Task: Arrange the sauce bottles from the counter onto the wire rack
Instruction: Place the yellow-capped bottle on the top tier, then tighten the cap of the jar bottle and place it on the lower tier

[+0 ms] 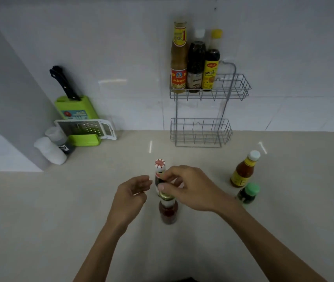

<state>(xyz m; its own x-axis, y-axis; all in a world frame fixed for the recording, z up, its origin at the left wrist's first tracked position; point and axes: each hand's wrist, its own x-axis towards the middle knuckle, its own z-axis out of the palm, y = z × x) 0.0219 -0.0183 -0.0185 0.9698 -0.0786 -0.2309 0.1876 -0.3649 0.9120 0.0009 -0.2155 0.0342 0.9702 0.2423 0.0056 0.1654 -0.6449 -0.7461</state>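
Observation:
A two-tier wire rack (241, 86) hangs on the wall. Its top shelf holds three bottles: a tall amber one (179, 60), a dark one (195, 64) and a yellow-labelled one (211, 68). The lower shelf (226, 131) holds nothing. On the counter stands a dark bottle with a red-and-white cap (159, 164); my right hand (190, 188) grips its neck. A red sauce bottle (168, 210) stands just in front of it. My left hand (131, 194) hovers beside them, fingers apart. An orange sauce bottle (243, 169) and a small green-capped bottle (247, 193) stand to the right.
At the back left, a green knife block with a black-handled knife (74, 106), a grater (86, 127) and two white shakers (50, 149) sit in the corner. The beige counter (60, 210) stretches wide on both sides.

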